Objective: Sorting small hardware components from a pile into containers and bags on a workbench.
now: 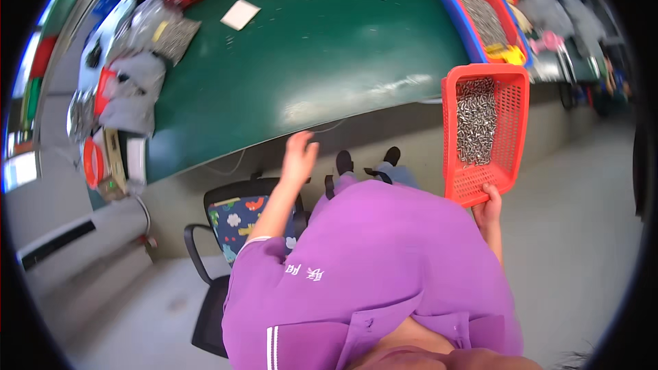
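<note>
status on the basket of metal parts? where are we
Done: the red basket is loaded with small metal parts and is off the green table.
In hand: the right hand grips its near rim and holds it in the air beside the table edge; the left hand is raised, open and empty.
Left: it rests on nothing yet. A second red basket of similar parts sits on the table.

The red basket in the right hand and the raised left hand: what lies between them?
In the head view, between the red basket and the left hand lie the green table's front edge, the person's two dark shoes and the floor.
</note>
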`<state>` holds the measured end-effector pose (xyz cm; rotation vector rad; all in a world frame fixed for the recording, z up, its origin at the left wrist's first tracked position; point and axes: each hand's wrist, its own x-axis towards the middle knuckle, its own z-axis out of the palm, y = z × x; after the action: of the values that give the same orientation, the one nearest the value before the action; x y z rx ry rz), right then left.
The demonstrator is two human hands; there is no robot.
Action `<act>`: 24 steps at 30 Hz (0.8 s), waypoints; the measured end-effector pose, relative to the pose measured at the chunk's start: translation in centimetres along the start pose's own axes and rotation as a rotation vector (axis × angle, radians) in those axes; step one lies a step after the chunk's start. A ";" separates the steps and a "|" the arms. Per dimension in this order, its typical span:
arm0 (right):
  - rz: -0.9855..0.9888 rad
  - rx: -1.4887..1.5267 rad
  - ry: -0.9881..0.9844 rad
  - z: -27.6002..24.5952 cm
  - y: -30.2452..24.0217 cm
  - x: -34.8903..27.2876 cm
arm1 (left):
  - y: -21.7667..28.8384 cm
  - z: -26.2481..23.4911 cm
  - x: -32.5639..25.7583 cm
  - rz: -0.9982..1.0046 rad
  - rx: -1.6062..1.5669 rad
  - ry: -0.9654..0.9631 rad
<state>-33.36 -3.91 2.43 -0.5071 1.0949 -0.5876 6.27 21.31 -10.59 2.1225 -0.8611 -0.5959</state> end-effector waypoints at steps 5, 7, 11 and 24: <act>-0.170 0.156 0.205 -0.5 4.1 2.2 | -4.9 -2.4 2.3 -0.199 0.033 0.004; -0.228 0.243 0.262 -2.3 4.2 5.3 | -2.5 -0.1 3.2 -0.167 -0.002 -0.066; -0.173 0.342 0.499 -9.7 5.7 4.8 | 1.1 2.6 4.6 -0.034 0.011 -0.183; -0.188 0.542 0.605 -17.0 5.0 1.8 | 5.7 7.7 4.3 0.080 0.219 -0.289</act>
<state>-47.49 -2.98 -8.39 0.0578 1.3911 -1.2102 2.00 11.75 -11.29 2.2154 -1.2133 -0.8106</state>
